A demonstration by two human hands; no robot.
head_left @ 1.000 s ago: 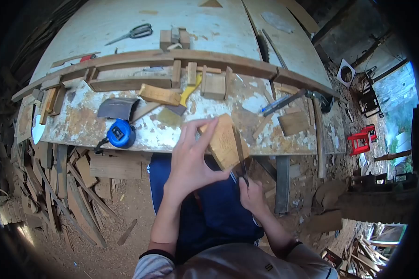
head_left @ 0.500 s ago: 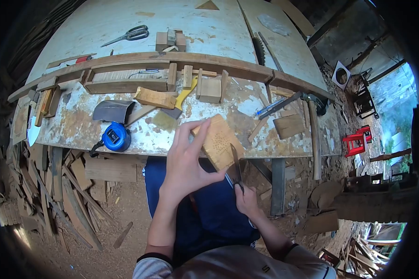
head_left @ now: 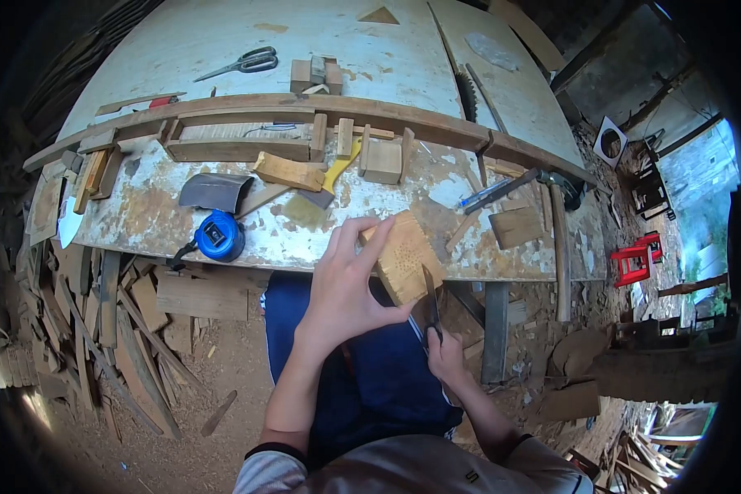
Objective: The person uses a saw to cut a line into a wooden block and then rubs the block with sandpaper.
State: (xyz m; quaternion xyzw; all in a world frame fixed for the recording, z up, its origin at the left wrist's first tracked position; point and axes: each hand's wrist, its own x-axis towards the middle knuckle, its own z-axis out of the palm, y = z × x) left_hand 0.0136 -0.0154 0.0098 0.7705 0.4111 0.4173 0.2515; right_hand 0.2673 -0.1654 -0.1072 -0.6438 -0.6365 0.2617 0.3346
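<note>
My left hand [head_left: 343,288] grips a squarish wooden block [head_left: 409,257] by its left and lower edges, fingers at the top and thumb underneath. Small dark marks dot the face of the block. In my right hand [head_left: 446,356] is a dark-bladed knife [head_left: 431,300], held upright with its tip against the lower right part of the block's face. Both hands are above my lap, near the front edge of the workbench [head_left: 296,265]. The fingers of my right hand are wrapped round the handle, which is mostly hidden.
On the bench lie a blue tape measure [head_left: 219,236], a curved dark piece [head_left: 215,193], a yellow-handled tool [head_left: 337,171], scissors [head_left: 239,63], a hammer [head_left: 558,239] and blue pens [head_left: 482,194]. Wood scraps [head_left: 132,354] cover the floor at left; a red stool [head_left: 636,260] stands at right.
The whole view has shifted slightly, so the bench items appear a little further right. The block is turned a little in my left hand, and the knife tip remains on its face.
</note>
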